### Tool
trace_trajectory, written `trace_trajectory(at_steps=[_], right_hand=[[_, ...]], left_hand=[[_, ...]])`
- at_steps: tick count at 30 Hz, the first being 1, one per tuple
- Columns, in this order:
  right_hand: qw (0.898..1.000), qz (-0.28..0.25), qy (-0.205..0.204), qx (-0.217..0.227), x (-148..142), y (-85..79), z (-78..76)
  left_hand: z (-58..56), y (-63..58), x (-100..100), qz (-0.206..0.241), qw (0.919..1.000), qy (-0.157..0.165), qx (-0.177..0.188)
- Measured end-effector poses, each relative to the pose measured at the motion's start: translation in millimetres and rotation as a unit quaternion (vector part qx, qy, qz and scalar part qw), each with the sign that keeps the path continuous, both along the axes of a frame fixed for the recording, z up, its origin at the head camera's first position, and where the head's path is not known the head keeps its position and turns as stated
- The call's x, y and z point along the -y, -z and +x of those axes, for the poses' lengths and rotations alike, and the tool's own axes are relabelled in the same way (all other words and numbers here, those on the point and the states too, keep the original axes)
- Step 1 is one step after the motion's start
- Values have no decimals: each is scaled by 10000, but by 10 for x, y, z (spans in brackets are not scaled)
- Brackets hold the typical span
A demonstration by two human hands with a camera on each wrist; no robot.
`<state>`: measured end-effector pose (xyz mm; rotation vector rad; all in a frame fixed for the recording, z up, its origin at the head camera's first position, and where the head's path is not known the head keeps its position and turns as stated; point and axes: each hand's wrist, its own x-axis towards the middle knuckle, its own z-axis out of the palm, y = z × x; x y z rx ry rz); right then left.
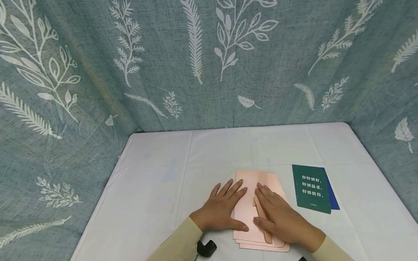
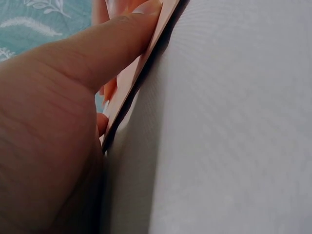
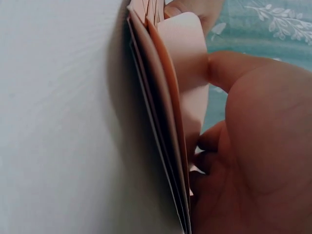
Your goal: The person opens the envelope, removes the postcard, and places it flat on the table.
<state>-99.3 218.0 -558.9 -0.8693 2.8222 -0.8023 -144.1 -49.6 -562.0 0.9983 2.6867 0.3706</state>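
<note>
A small stack of pale pink paper envelopes [image 1: 242, 214] lies on the white table, edges slightly offset. Spread over the left side of the top one is my left hand [image 1: 221, 212], its thumb flat near the lower part. My right hand [image 1: 282, 219] rests its extended fingers on the raised long flap [image 1: 268, 235] along the right side. In the right wrist view the flap [image 3: 187, 46] stands up from the layered envelopes, touched by the thumb. The left wrist view shows the left thumb [image 2: 105, 51] lying on the envelope's edge. My right palm hides part of the stack.
To the right lies a green card [image 1: 311, 188] with white printed characters, overlapping a blue card [image 1: 332, 197]. A black device [image 1: 206, 248] sits by my left wrist. A patterned teal curtain [image 1: 209, 101] surrounds the back and sides of the table.
</note>
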Motion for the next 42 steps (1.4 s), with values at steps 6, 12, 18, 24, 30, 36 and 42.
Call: trace_trajectory(at_steps=[6,12,18,24,30,36,42], right_hand=[[9997,-174,36,153,-37,-11,5],[9996,-254,38,146,-65,25,-18],[9993,-314,66,204,-73,14,-35],[9978,-549,223,283,-103,-26,-48],[9975,-615,275,235,-146,-48,-44],[9973,-666,236,204,-170,-50,-42],[9972,-665,312,104,-218,-36,-37]], left_hand=[[6,-13,4,11,10000,1,-9],[9,-3,9,29,10000,-9,39],[15,-13,7,15,10000,-23,59],[22,-20,5,13,10000,-19,82],[20,-14,5,28,10000,-26,79],[14,-22,0,22,10000,-17,60],[15,-25,-2,84,9999,-28,81]])
